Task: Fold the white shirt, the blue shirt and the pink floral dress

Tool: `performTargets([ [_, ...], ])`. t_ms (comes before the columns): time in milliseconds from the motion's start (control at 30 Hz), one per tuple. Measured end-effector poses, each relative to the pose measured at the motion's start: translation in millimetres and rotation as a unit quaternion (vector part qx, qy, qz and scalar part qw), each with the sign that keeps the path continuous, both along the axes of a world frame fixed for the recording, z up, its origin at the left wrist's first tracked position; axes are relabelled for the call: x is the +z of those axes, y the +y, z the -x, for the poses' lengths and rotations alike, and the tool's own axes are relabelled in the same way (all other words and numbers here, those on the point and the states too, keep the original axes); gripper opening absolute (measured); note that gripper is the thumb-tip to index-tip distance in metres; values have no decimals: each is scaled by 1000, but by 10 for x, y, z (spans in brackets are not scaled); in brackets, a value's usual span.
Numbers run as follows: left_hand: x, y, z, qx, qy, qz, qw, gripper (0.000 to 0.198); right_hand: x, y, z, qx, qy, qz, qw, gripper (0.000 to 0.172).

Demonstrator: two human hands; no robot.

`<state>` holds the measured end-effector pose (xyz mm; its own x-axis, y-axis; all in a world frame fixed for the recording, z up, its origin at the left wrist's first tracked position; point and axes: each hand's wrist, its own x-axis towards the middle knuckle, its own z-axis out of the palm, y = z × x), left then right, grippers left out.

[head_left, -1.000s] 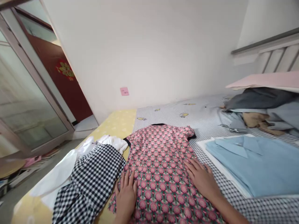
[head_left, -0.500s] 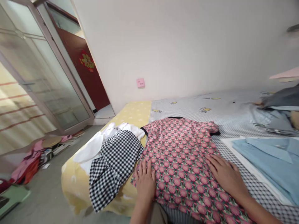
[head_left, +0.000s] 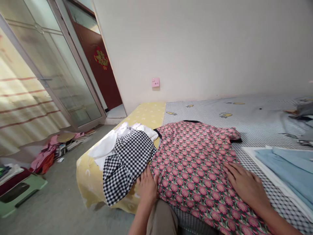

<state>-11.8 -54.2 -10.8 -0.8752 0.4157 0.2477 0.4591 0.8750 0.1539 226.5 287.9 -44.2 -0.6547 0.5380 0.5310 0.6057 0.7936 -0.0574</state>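
Note:
A pink floral short-sleeved top point(head_left: 193, 163) with black trim at the neck and cuffs lies spread out flat on the bed. My left hand point(head_left: 148, 186) rests at the top's lower left edge, fingers stretched forward and touching its side and the bedding. On the opposite edge my right hand point(head_left: 246, 184) lies flat, fingers extended over the fabric. Left of the top, close to my left fingertips, is a black-and-white checked garment point(head_left: 133, 155) with a white piece of clothing point(head_left: 104, 145) behind and beside it.
A folded light blue garment point(head_left: 286, 163) lies on white cloth at the right. Grey clothes point(head_left: 305, 114) sit farther back. The bed has a yellow strip point(head_left: 149, 112) and a checked sheet point(head_left: 207, 111). A green stool point(head_left: 26, 192) and piled items point(head_left: 52, 147) stand on the floor left.
My left hand has slid left off the top's surface to its edge. My right hand remains flat on the right side. The view has turned slightly left.

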Motion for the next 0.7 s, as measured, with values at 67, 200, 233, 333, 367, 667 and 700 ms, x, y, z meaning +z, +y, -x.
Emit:
performTargets([
  [67, 66, 9, 33, 1, 2, 13, 1000, 59, -10, 2, 1, -1, 2, -4, 1000, 56],
  [200, 153, 36, 32, 9, -6, 5, 1000, 56, 6, -21, -5, 1, 1, -5, 1000, 57],
  [233, 162, 46, 21, 15, -17, -14, 1000, 53, 17, -31, -6, 1, 1, -4, 1000, 57],
  [333, 159, 83, -28, 41, -46, -96, 993, 38, 54, -63, -5, -3, 4, -4, 1000, 57],
  [367, 151, 95, -47, 50, -50, -119, 990, 32, 65, -72, -3, -6, 4, -4, 1000, 57],
  [667, 162, 82, 87, 101, -79, -251, 959, 12, 116, -95, 4, -14, -10, 0, 1000, 57],
  [700, 177, 73, 137, 101, -92, -259, 956, 7, 121, -97, 4, -14, -13, 1, 1000, 57],
])
